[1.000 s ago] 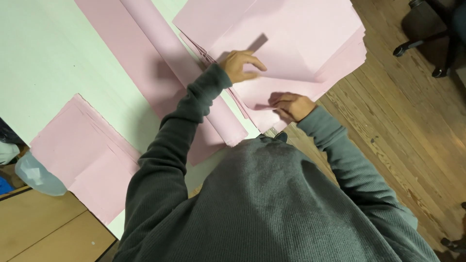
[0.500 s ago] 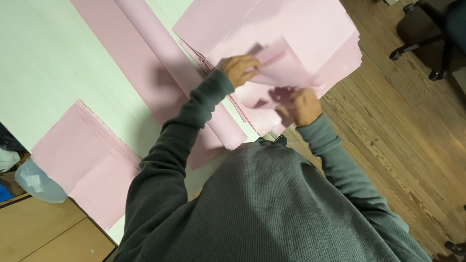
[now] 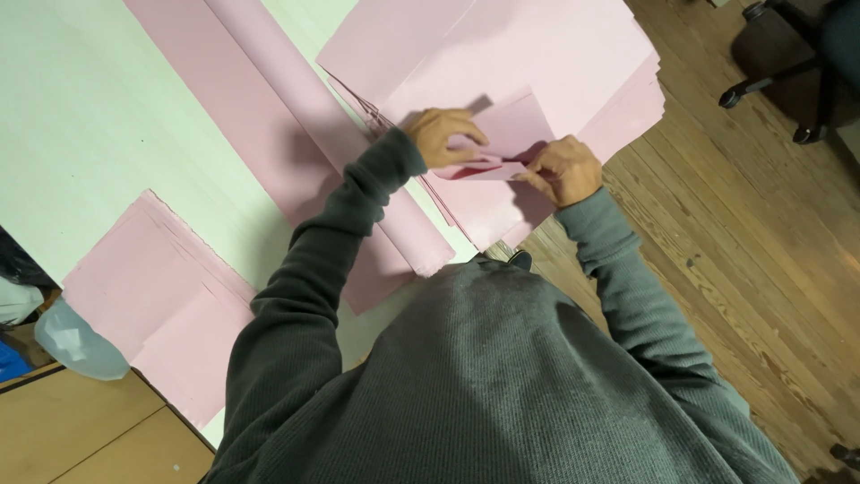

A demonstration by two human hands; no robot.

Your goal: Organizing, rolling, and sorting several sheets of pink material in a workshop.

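On top of a stack of pink sheets at the table's edge, the left hand and right hand pinch a folded pink paper between them, beside a pink roll.

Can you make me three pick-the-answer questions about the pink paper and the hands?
1. Where does the rolled pink paper lie?
A. left of the big pink stack
B. on the wooden floor
C. on the chair

2. What colour is the sleeve?
A. red
B. grey
C. yellow

3. What are the left hand and right hand doing with the folded pink sheet?
A. hanging far above it
B. holding it between them
C. resting in pockets

Answers: 1 A, the roll lies on the pale table beside the stack. 2 B, both arms wear grey knit. 3 B, fingers of both hands grip the sheet's edges.
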